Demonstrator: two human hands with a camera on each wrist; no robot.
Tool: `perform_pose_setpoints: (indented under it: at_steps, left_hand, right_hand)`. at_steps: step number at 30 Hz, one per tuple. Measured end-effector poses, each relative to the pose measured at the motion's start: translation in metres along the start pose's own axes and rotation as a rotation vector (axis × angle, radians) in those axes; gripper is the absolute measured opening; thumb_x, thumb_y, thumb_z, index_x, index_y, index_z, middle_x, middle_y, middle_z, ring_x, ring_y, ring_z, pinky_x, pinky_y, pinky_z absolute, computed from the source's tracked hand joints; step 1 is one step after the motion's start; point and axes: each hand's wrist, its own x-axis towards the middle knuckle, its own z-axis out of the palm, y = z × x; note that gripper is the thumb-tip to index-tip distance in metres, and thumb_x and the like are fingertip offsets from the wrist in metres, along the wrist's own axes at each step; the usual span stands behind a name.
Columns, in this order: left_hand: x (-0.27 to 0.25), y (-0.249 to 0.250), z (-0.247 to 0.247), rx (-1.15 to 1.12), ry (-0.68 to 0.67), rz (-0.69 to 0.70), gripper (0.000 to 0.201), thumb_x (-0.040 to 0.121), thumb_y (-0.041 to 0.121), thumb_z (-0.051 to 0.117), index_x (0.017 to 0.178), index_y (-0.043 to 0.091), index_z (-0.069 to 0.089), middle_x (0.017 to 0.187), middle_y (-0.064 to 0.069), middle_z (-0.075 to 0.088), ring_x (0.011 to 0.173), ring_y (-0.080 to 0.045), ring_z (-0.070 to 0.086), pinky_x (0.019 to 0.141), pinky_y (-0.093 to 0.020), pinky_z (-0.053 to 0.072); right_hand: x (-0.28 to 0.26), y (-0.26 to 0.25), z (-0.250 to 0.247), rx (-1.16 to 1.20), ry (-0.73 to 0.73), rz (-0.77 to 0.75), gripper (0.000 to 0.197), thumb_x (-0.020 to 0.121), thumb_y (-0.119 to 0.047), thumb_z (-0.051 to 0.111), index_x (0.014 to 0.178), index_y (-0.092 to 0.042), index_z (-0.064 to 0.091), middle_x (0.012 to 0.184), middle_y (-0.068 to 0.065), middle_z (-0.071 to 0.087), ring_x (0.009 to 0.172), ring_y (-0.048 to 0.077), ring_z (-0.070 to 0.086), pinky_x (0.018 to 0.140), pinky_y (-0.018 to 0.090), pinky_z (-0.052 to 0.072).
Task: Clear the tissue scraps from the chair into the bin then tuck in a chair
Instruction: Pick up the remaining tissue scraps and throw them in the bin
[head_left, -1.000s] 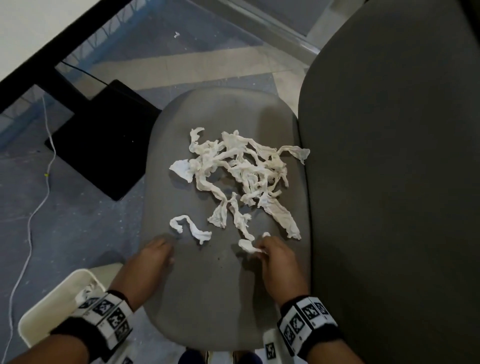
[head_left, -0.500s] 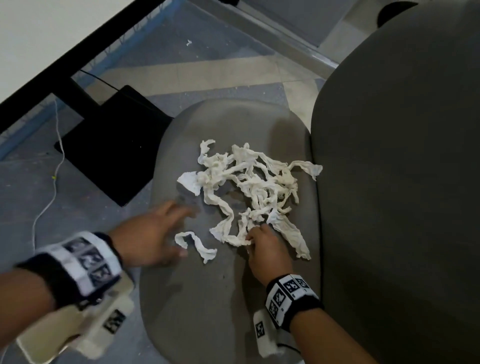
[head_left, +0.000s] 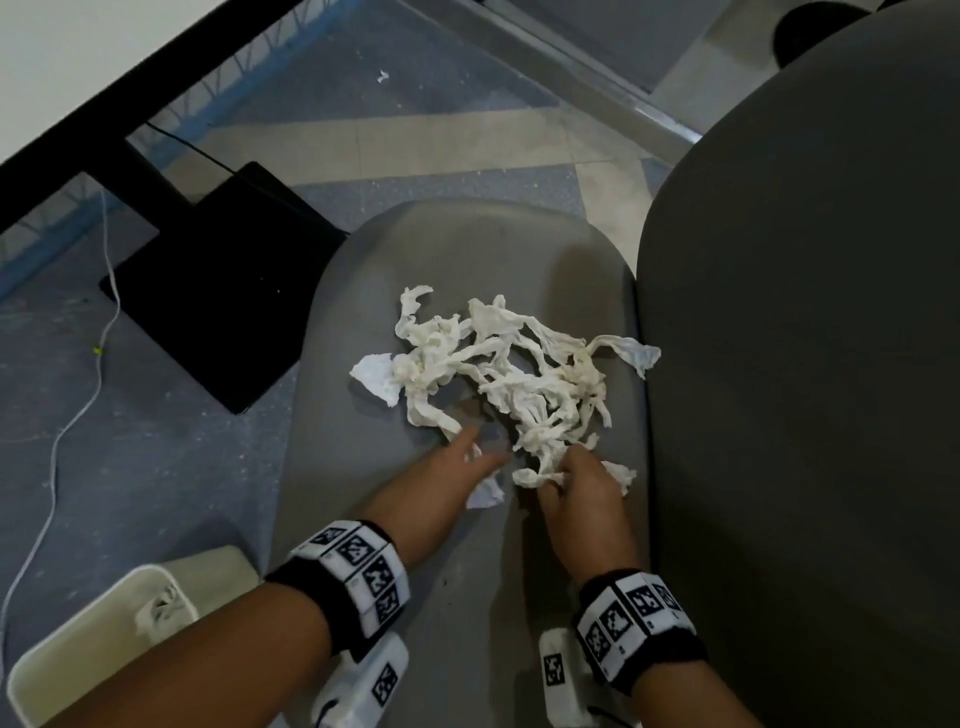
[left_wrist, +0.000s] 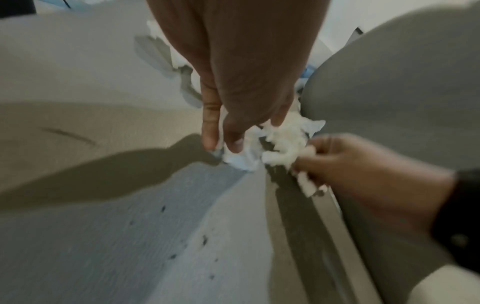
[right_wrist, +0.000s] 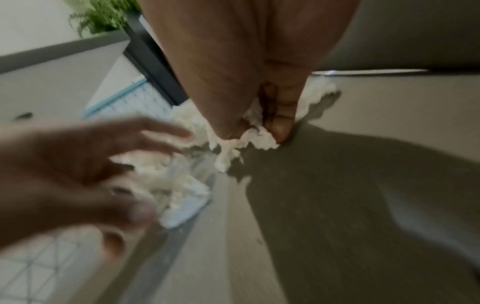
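On the chair seat (head_left: 395, 545), the tissue scraps (head_left: 519, 374) sprawl tangled, no single axis. Right hand (head_left: 576, 493) pinches the near strands; left hand (head_left: 441, 483), fingers straight, presses a scrap.

The left hand (head_left: 448, 480) has swept right across the grey seat onto the loose white tissue strip (head_left: 485, 493), meeting the right hand (head_left: 574, 486).

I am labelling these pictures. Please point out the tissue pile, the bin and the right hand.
tissue pile (head_left: 519, 379), head view, on the tangled middle of the heap.
bin (head_left: 72, 623), head view, on its pale outer wall.
right hand (head_left: 582, 493), head view, on the back of the hand.
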Motion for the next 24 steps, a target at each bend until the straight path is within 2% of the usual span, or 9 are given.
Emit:
perform_pose_setpoints:
  at_steps: [2,4,6,8,10,14,16,21,24]
  left_hand:
    - [0.003,-0.004,-0.001,0.042,-0.035,-0.003,0.045,0.082,-0.012,0.05,0.119,0.013,0.061,0.133,-0.013,0.052,0.114,-0.029,0.059,0.093,-0.039,0.051]
    - [0.0,-0.008,-0.013,0.076,0.03,-0.035,0.033,0.084,0.005,0.037,0.101,0.009,0.065,0.113,-0.012,0.062,0.111,-0.03,0.058,0.09,-0.043,0.05]
    - [0.0,-0.014,-0.028,0.016,0.215,-0.039,0.041,0.081,0.015,0.028,0.099,0.011,0.064,0.106,-0.007,0.063,0.106,-0.026,0.055,0.087,-0.042,0.049]
    - [0.005,-0.017,-0.046,-0.077,0.375,-0.11,0.027,0.089,0.005,0.043,0.109,0.016,0.058,0.105,0.0,0.06,0.105,-0.019,0.052,0.083,-0.034,0.044]
    - [0.015,-0.022,-0.056,-0.148,0.465,-0.24,0.039,0.091,0.005,0.059,0.123,0.023,0.048,0.112,0.0,0.061,0.107,-0.011,0.053,0.078,-0.028,0.039]
    - [0.028,-0.038,-0.05,-0.058,0.53,-0.484,0.07,0.087,0.059,0.064,0.139,0.019,0.039,0.127,-0.014,0.06,0.116,-0.033,0.052,0.089,-0.041,0.046]
    - [0.03,-0.045,-0.04,0.086,0.447,-0.541,0.074,0.082,0.068,0.062,0.133,0.018,0.046,0.125,-0.016,0.057,0.114,-0.036,0.05,0.092,-0.045,0.047]
    - [0.031,-0.059,-0.031,0.075,0.457,-0.385,0.009,0.084,0.019,0.069,0.092,0.014,0.069,0.103,-0.011,0.05,0.101,-0.032,0.046,0.082,-0.048,0.052]
    - [0.034,-0.065,-0.042,-0.033,0.507,-0.328,0.016,0.082,0.01,0.067,0.094,0.016,0.059,0.108,-0.006,0.044,0.088,-0.032,0.055,0.071,-0.048,0.055]
  right_hand:
    - [0.003,-0.014,-0.014,-0.009,-0.01,-0.089,0.017,0.095,-0.015,0.058,0.101,-0.027,0.048,0.085,-0.006,0.063,0.073,0.011,0.062,0.063,0.03,0.053]
    - [0.013,-0.028,-0.025,-0.024,-0.029,-0.202,0.037,0.099,-0.016,0.052,0.129,-0.036,0.042,0.097,-0.008,0.064,0.076,0.01,0.063,0.064,0.031,0.053]
    - [0.03,-0.036,-0.025,-0.07,-0.075,-0.282,0.057,0.102,-0.018,0.046,0.15,-0.044,0.028,0.112,-0.011,0.055,0.092,0.01,0.061,0.077,0.033,0.053]
    - [0.05,-0.036,-0.015,-0.137,-0.097,-0.293,0.054,0.104,-0.022,0.042,0.154,-0.038,0.029,0.128,-0.002,0.056,0.114,0.018,0.06,0.095,0.041,0.052]
    - [0.066,-0.034,-0.003,-0.157,-0.111,-0.264,0.043,0.105,-0.026,0.045,0.147,-0.027,0.041,0.137,0.008,0.058,0.125,0.028,0.057,0.102,0.046,0.05]
    - [0.075,-0.036,0.005,-0.18,-0.089,-0.265,0.026,0.101,-0.037,0.056,0.103,-0.013,0.062,0.112,0.007,0.059,0.103,0.029,0.061,0.082,0.037,0.048]
    - [0.072,-0.037,-0.001,-0.102,-0.029,-0.259,0.033,0.098,-0.043,0.062,0.091,-0.011,0.067,0.11,0.003,0.055,0.097,0.021,0.059,0.081,0.033,0.047]
    - [0.086,-0.028,-0.031,-0.041,0.275,-0.251,0.028,0.089,-0.036,0.076,0.088,-0.007,0.073,0.134,0.001,0.043,0.119,0.019,0.054,0.1,0.027,0.047]
    - [0.105,-0.013,-0.035,-0.067,0.231,-0.185,0.028,0.087,-0.031,0.079,0.099,-0.007,0.074,0.154,0.004,0.036,0.141,0.025,0.039,0.114,0.034,0.039]
